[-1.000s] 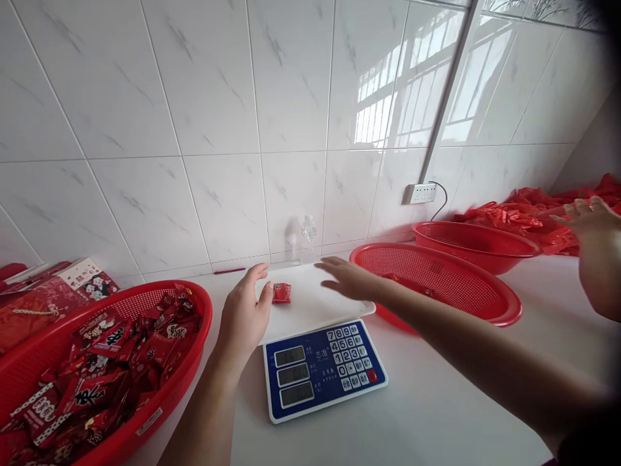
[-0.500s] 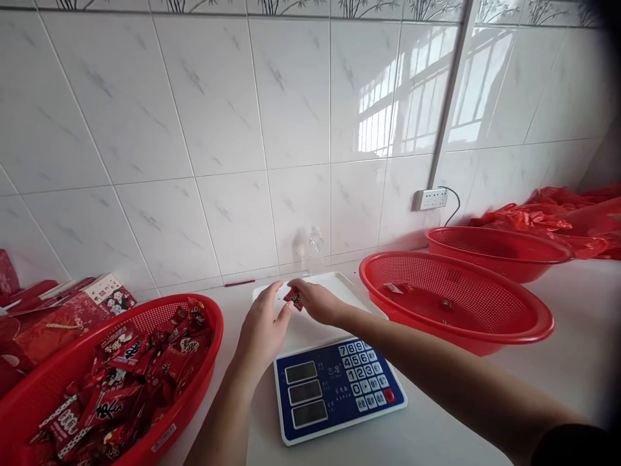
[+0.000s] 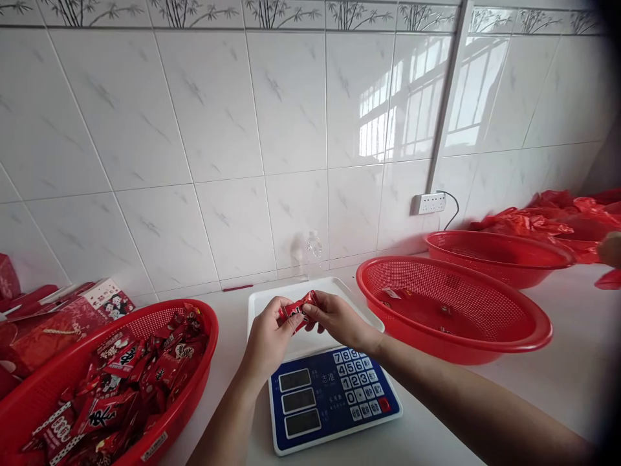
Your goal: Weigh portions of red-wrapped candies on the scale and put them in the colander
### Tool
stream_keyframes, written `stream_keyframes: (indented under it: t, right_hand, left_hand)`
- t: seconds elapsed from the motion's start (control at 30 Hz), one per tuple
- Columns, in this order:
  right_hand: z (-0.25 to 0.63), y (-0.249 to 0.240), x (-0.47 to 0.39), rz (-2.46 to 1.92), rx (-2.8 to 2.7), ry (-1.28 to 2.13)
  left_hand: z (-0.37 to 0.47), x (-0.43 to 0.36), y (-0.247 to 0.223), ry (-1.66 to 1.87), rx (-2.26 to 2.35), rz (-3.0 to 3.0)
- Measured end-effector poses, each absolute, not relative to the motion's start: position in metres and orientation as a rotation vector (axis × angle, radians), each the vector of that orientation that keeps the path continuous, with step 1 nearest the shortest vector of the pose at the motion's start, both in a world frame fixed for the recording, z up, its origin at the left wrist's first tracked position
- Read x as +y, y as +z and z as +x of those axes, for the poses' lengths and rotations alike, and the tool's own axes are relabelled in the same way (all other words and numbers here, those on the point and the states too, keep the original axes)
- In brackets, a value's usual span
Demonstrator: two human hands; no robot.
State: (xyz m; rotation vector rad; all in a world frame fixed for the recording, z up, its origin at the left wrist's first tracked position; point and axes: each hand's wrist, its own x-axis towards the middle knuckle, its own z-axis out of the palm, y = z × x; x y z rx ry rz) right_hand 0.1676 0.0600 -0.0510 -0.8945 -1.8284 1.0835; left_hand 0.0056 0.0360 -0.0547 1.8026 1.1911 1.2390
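Observation:
Between both hands is a small red wrapped candy packet (image 3: 295, 312) with dark and white lettering, held above the weighing scale's white pan (image 3: 334, 288). My left hand (image 3: 272, 330) pinches its left end with thumb and fingers. At the other end my right hand (image 3: 334, 317) grips it, thumb on top. Below the hands lies the scale's blue panel (image 3: 334, 395), with three dark displays and a keypad. On the left, a red plastic basket (image 3: 213, 323) holds many similar red packets (image 3: 121, 382).
To the right stand two red perforated baskets, the nearer one (image 3: 528, 333) with a few small bits inside, the other (image 3: 499, 259) behind. Red plastic bags (image 3: 524, 223) lie beyond, where another person's hand (image 3: 610, 249) shows. A clear bottle (image 3: 314, 249) stands by the wall; gift boxes (image 3: 63, 323) at left.
The left hand has closed on the packet, which was in the right hand, and both hands now hold it. Another person's hand has appeared at the right edge. The view has tilted up slightly.

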Motion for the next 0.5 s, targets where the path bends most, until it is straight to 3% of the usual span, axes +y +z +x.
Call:
stream_keyframes:
  t: [0.17, 0.4, 0.5]
  right_hand:
    - [0.188, -0.053, 0.049, -0.98, -1.821, 0.862]
    - [0.27, -0.053, 0.053, -1.518, -1.797, -0.123]
    - [0.303, -0.055, 0.056, -1.807, -1.783, -0.301]
  left_hand:
    - [0.014, 0.031, -0.06, 1.128, 1.082, 1.786]
    - [0.015, 0.03, -0.062, 1.089, 1.241, 2.01]
    - [0.018, 0.029, -0.064, 1.074, 1.262, 2.058]
